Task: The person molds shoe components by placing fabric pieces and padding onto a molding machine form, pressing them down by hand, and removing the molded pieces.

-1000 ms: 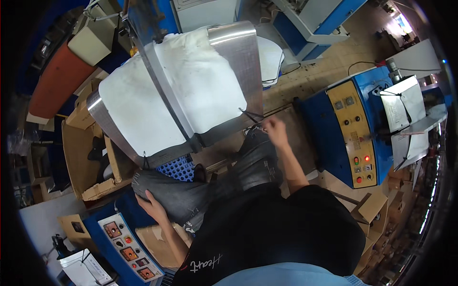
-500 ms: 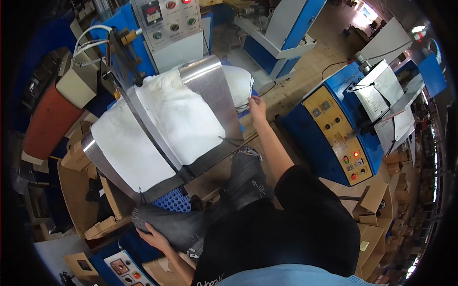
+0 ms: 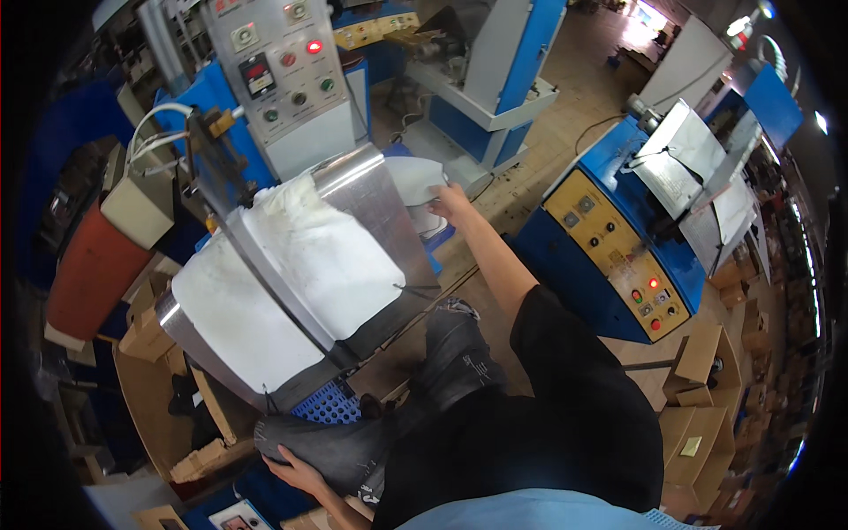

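Note:
My right hand (image 3: 452,204) reaches past the machine's far right side, its fingers closed at the edge of a thin, pale, rounded sheet (image 3: 415,179). Below that sheet, another pale piece (image 3: 430,220) shows on a blue support; part of it is hidden. My left hand (image 3: 299,473) lies on my left knee, fingers stretched and holding nothing. In front of me stands a machine with a curved metal bed (image 3: 375,212). White cloth (image 3: 340,261) covers much of the bed, tied at the corners with dark cord. A narrow curved metal bar (image 3: 265,287) crosses over the cloth.
A grey control panel (image 3: 281,71) with a lit red lamp rises behind the bed. To the right stands a blue machine with a yellow panel (image 3: 614,252). Open cardboard boxes sit at the left (image 3: 146,402) and right (image 3: 698,442). A blue perforated pedal or mat (image 3: 327,405) lies below.
My right hand has drawn slightly left with the pale sheet, and another pale piece now shows beneath it. The view has shifted a little; my left hand stays on the knee.

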Motion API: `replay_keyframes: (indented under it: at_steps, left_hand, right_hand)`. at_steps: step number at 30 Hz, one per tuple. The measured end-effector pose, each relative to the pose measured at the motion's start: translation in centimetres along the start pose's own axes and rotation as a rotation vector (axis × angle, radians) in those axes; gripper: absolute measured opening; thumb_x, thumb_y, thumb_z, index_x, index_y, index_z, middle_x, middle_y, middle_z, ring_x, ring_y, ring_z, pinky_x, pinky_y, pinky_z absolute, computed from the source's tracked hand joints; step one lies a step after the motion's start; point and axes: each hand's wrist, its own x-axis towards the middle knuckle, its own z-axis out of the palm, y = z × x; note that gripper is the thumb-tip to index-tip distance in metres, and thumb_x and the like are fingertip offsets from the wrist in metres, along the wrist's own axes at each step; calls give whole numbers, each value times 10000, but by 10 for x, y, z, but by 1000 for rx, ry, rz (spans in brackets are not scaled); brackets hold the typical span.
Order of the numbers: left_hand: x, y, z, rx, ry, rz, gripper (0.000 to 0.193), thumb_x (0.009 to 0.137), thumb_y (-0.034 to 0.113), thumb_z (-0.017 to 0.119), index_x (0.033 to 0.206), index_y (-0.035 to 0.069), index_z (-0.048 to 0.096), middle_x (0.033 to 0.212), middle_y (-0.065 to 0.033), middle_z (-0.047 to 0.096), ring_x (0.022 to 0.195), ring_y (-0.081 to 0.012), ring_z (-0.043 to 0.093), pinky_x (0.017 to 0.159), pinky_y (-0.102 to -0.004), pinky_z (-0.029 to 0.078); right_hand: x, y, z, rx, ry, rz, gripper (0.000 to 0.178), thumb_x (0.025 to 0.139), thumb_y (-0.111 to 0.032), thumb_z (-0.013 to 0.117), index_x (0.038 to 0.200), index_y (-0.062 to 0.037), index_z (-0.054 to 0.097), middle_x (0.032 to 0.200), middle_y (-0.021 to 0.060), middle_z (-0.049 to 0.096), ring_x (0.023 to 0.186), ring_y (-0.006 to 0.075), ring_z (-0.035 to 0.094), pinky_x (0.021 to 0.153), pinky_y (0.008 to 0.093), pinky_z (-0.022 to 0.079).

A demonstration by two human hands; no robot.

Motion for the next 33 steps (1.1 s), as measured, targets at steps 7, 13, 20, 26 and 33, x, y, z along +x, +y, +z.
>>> replay_keyframes:
  at_steps: [7,13,20,26,33]
  left_hand:
    - [-6,-4,-7,19,67,-26,677,1005,436,539,1436,-70,409,1444,-268,459,1333,-409,439,1122,-436,338]
    - [2,4,7,-63,27,90,623,992,359,582,1417,-71,429,1415,-274,483,1322,-403,455,1122,-426,335]
    - [-9,11,-8,-51,52,-6,619,986,343,585,1442,-34,405,1436,-266,456,1332,-409,433,1117,-436,333]
    - [-9,16,-12,-60,19,-39,637,981,347,578,1456,-28,380,1458,-259,427,1339,-420,410,1123,-452,317]
    - [-11,23,-17,-77,24,-39,648,968,365,590,1447,-25,393,1443,-258,438,1335,-419,412,1120,-450,319]
  right_hand:
    - [-6,-81,56,-69,119,-638,240,917,-77,572,1119,46,614,796,150,655,535,184,610,448,323,467]
    - [-96,-133,68,-781,58,-1500,402,854,50,610,1223,-89,690,1113,128,696,897,291,592,850,329,481]
    - [-97,-64,80,-1340,-327,-1693,400,675,56,614,1018,-108,739,1195,57,655,1154,293,562,983,438,446]
    - [-111,-31,97,-1543,-299,-1687,489,702,7,645,1190,-36,639,1244,125,617,1175,303,559,1032,457,419]
    - [-98,-37,108,-1663,-69,-1707,647,790,29,577,1421,-83,491,1375,157,545,1220,317,560,1053,447,429]
